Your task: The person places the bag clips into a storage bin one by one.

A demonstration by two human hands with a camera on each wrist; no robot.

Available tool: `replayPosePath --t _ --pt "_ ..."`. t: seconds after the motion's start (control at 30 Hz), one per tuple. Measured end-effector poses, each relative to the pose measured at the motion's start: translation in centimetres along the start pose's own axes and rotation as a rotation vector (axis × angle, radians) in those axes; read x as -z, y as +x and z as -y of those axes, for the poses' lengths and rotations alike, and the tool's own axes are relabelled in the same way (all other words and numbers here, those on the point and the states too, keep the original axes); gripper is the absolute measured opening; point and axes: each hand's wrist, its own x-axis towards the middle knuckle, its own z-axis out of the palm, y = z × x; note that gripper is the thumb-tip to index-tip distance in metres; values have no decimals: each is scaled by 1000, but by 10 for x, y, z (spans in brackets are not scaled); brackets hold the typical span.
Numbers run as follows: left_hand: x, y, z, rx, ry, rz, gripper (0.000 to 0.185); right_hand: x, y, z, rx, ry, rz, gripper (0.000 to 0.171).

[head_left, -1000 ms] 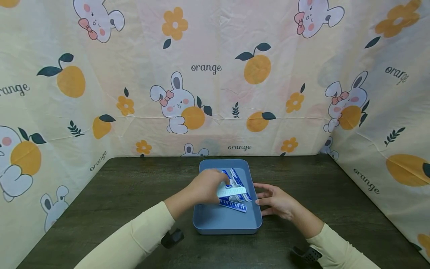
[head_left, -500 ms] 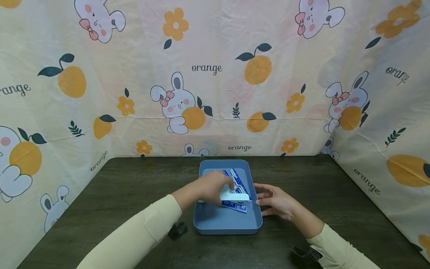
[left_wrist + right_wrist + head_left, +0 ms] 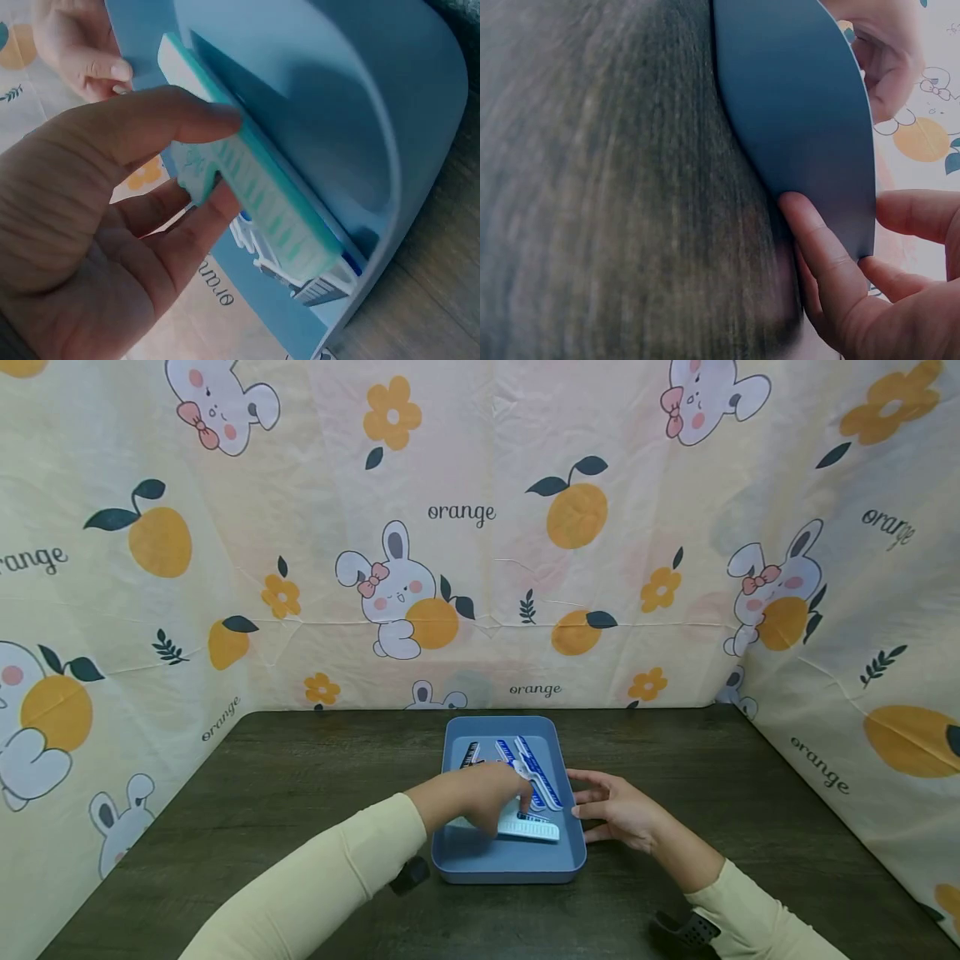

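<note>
In my left hand (image 3: 491,793) I pinch a mint-and-white bag clip (image 3: 285,210), which has a long ribbed bar and a short handle with faint lettering. The thumb presses on the bar, while the curled fingers lie behind it. In the head view this clip is low over the front half of a blue tray (image 3: 502,868); contact with its floor cannot be told. Several blue-and-white clips (image 3: 538,772) lie behind it. My right hand (image 3: 618,810) touches the tray's right wall with extended fingers, seen closer in the right wrist view against the outer wall (image 3: 802,97).
The tray stands on a dark wooden table (image 3: 322,760). A black-and-white ribbed clip (image 3: 469,754) shows at the tray's back left. Printed cloth (image 3: 480,568) hangs behind the table and along both sides.
My left hand has carried the mint clip toward me and slightly right, uncovering the black clip at the back left. The right hand and tray have stayed put.
</note>
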Motion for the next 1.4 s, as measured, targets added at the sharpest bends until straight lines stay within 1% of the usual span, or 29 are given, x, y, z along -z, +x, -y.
replayPosePath --t 0.07,0.17,0.33,0.5,0.67,0.77,0.83,0.9,1.03,1.13,1.23,1.4 --pt "-1 1 -2 8 25 35 45 0 0 0 -4 -2 -9 72" --pt "-3 2 -4 15 38 74 45 0 1 -1 -8 -3 -15 72" --pt "-6 -1 -8 22 39 110 44 0 1 -1 -10 0 -9 73" --pt "-5 -4 -11 2 34 123 43 0 1 0 -10 -3 0 73" --pt "0 -5 -13 -7 14 113 49 1 1 0 -6 -8 10 74" --pt "3 -5 -13 -10 15 90 50 1 0 0 -3 -14 11 74" --pt "5 -6 -14 -15 18 71 46 1 0 0 -2 -19 12 74" --pt "7 -8 -14 -39 30 44 41 1 0 1 -2 -31 10 74" --pt "9 -14 -13 -90 40 -38 33 0 0 2 3 -69 -1 72" --pt "10 -21 -10 -106 30 -108 30 -1 1 3 6 -96 -15 71" --pt "9 -25 -7 -106 24 -157 28 -4 2 3 8 -121 -50 69" --pt "4 -33 -2 -122 34 -226 25 -10 4 3 0 -174 -153 64"
